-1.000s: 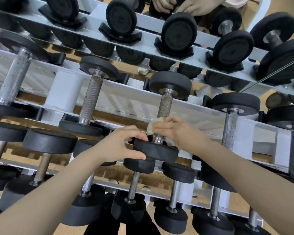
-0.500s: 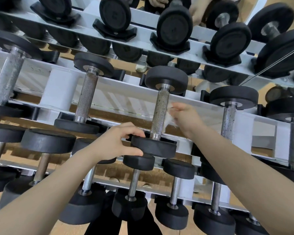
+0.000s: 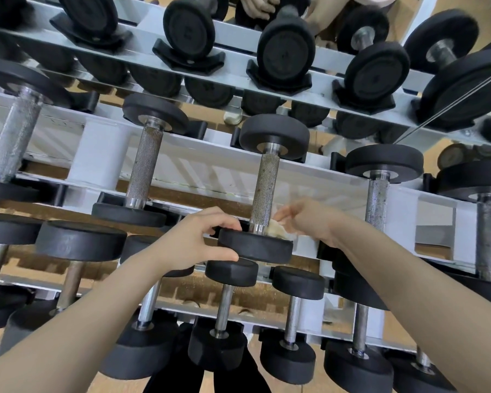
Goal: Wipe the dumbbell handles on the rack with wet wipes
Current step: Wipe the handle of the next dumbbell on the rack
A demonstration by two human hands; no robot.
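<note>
Both hands work at frame centre: the left hand (image 3: 200, 241) grips the heavy dumbbell's near head (image 3: 256, 247), the right hand (image 3: 305, 219) pinches a limp wet wipe (image 3: 277, 231) against the stiff knurled handle (image 3: 263, 192).

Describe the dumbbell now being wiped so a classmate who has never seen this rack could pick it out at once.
On the white rack, find the middle shelf. The dumbbell stands near its centre. Unlike its neighbours, the left hand grips its near weight and the right hand presses a wet wipe against its handle.
</note>
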